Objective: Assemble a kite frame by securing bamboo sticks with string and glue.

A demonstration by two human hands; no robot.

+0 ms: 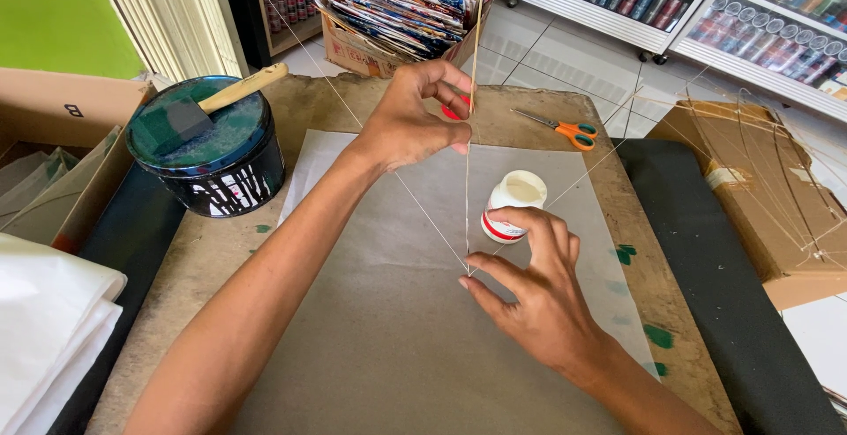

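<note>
At frame centre, on grey paper (388,329) over a worn board (547,104), the left hand (415,122) pinches a thin upright stick (470,135) between thumb and fingers. The right hand (538,298), fingers spread, presses its fingertips where stick and taut strings (423,210) cross. A small white jar (514,206) stands just behind. Upper left: black tub (216,166) bearing a foam brush (190,113); upper right: orange scissors (565,128).

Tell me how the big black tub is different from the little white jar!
The black tub is much bigger than the white jar. The tub is shut with a dark green lid and a foam brush lies on top; the jar is open, with pale stuff inside. The tub stands away from both hands, while the right hand touches the jar. Both are round and stand upright on the table.
</note>
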